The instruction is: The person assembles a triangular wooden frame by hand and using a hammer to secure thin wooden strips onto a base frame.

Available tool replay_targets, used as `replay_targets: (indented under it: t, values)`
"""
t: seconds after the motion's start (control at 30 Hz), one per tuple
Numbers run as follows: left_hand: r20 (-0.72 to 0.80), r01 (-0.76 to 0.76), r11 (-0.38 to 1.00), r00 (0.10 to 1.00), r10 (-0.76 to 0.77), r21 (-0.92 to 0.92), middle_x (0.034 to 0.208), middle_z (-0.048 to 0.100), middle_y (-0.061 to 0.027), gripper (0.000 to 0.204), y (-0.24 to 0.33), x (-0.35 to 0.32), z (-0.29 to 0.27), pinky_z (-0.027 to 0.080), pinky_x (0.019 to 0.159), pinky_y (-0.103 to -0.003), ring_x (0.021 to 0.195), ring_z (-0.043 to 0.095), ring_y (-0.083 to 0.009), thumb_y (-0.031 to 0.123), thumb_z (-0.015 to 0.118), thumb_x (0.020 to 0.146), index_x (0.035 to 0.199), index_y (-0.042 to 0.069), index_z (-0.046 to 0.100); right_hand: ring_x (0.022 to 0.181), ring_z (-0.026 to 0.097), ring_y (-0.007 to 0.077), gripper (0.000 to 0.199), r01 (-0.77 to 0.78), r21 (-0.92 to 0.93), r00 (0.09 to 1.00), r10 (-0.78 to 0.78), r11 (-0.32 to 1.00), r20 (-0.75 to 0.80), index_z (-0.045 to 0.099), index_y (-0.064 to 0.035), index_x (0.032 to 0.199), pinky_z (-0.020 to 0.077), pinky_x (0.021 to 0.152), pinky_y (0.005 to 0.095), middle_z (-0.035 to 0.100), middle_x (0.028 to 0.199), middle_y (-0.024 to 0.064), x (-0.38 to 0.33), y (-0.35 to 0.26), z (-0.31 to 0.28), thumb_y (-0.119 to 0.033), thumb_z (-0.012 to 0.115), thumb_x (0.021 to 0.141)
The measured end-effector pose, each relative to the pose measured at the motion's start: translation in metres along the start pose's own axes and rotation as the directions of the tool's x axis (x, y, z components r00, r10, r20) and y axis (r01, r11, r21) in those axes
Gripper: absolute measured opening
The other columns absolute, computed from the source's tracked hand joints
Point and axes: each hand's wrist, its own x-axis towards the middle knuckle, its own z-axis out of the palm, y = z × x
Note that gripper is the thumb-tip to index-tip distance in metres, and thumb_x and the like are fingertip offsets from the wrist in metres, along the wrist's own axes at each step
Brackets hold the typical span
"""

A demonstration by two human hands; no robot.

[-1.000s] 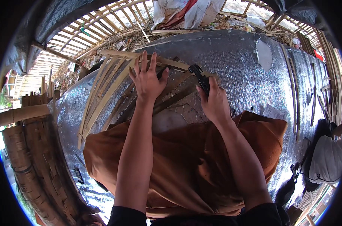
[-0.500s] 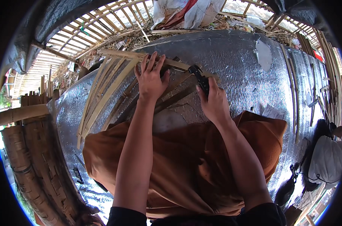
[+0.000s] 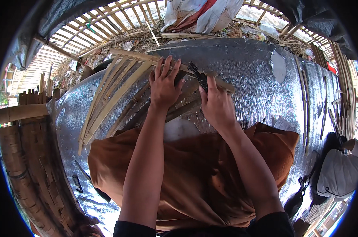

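Note:
My left hand (image 3: 165, 87) lies with its fingers spread over a flat bamboo crosspiece (image 3: 127, 54), pressing on it from above. Several pale bamboo strips (image 3: 115, 96) fan from this crosspiece toward the lower left, forming a slatted frame. Gripped in my right hand (image 3: 219, 103) is a black stapler-like tool (image 3: 198, 76). Its front end rests over the crosspiece, close beside my left fingertips. Darker strips run beneath my hands, partly hidden by them. The crosspiece's right end (image 3: 225, 85) shows just past my right knuckles.
Silvery foil sheeting (image 3: 261, 98) covers the surface under the frame. Brown cloth (image 3: 186, 170) drapes over my lap. Bundled bamboo (image 3: 25, 166) stands at left, thin sticks (image 3: 306, 106) lie at right, and a white sack (image 3: 202, 15) sits among scraps at the back.
The black tool has moved left along the crosspiece, closer to my left hand, and its angle has turned. My left hand keeps its place on the strips while the whole view shifts slightly.

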Motion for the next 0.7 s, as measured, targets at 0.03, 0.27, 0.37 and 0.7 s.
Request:
replay_targets:
  t: [0.03,0.27,0.37,0.7]
  values:
    - [0.001,0.004,1.0,1.0,-0.004,0.001,0.161,0.04,-0.0069,0.069,0.0,0.0,0.001,0.035,0.115,-0.058,0.149,0.034,-0.0366,0.027,0.076,0.088,0.152,0.024,0.05,0.083,0.069,0.0506,0.036,0.001,0.001,1.0,-0.001,1.0,0.004,0.044,0.003,0.128,0.0562,0.071,0.0578,0.069,0.091,0.0316,0.001,0.0,0.002,-0.016,0.059,0.101]
    - [-0.006,-0.003,1.0,1.0,0.003,0.001,0.161,0.04,-0.0081,0.066,-0.001,-0.002,0.002,0.032,0.116,-0.057,0.15,0.032,-0.0362,0.029,0.072,0.091,0.153,0.023,0.049,0.077,0.07,0.0484,0.035,-0.093,0.056,0.995,0.095,0.994,-0.037,0.045,0.005,0.127,0.0568,0.062,0.055,0.068,0.083,0.0303,0.005,0.001,0.012,-0.017,0.058,0.102]
    - [-0.014,-0.01,1.0,1.0,0.01,-0.009,0.16,0.041,-0.0078,0.064,-0.001,-0.002,0.006,0.031,0.116,-0.059,0.151,0.032,-0.0348,0.03,0.072,0.091,0.152,0.024,0.05,0.076,0.07,0.0484,0.036,-0.013,-0.039,0.995,0.009,0.999,-0.101,0.045,0.0048,0.127,0.0573,0.061,0.0534,0.069,0.083,0.0294,0.002,0.01,0.025,-0.016,0.059,0.101]
    - [0.023,0.013,1.0,1.0,-0.014,0.024,0.161,0.039,-0.0074,0.062,-0.002,-0.002,0.004,0.03,0.117,-0.059,0.151,0.031,-0.036,0.029,0.07,0.094,0.152,0.024,0.05,0.083,0.07,0.0488,0.04,-0.042,-0.067,0.995,0.036,0.997,-0.095,0.045,0.0047,0.13,0.0586,0.066,0.0528,0.069,0.085,0.0296,-0.001,0.006,0.027,-0.014,0.062,0.099]
